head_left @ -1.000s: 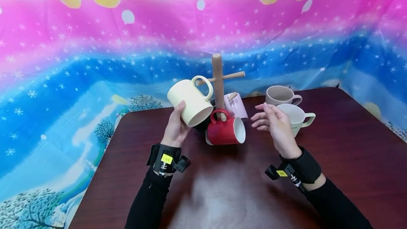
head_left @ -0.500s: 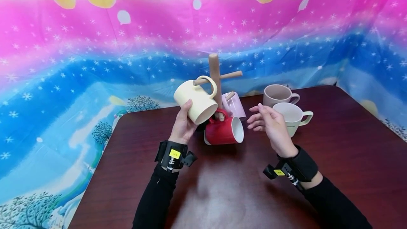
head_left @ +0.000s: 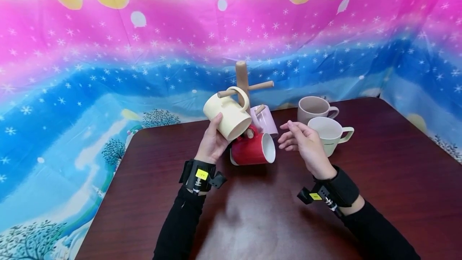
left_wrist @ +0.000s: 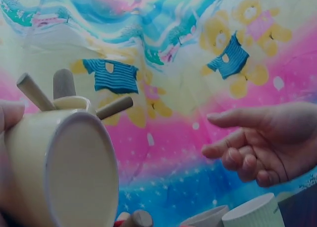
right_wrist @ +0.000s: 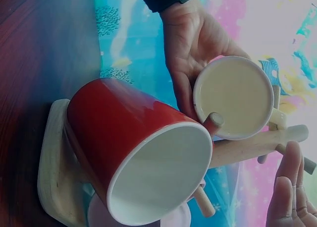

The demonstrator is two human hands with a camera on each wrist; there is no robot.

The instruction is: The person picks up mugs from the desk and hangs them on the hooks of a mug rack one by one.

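Just short of the bench's [head_left: 155, 171] far edge, about midway along it, stands a wooden mug stand [head_left: 242, 77]. Beside its post, on the side toward the bench's left edge, the left hand [head_left: 213, 143] grips the body of a cream mug [head_left: 227, 119], thumb laid along the side. The mug is tilted, one round end turned down and toward the right edge, and an upper peg [head_left: 225, 93] appears to pass through its handle. Another upper peg [head_left: 261, 86] points toward the right edge.

Below the cream mug, a red mug [head_left: 249, 151] hangs by its handle from a lower peg [head_left: 250, 133], its white mouth facing the right edge. Beneath it, the stand's pale base [right_wrist: 52, 162] shows in the right wrist view. Farther back hangs a pink mug [head_left: 268, 122].

Raised to the right of the stand, the right hand [head_left: 306, 143] is relaxed, its fingers loosely bent. Behind it, toward the bench's far right corner, a taupe mug [head_left: 312, 109] and a whitish mug [head_left: 333, 144] stand upright close together, handles toward the right edge. Snowflakes pattern the cloth backdrop [head_left: 195, 41].
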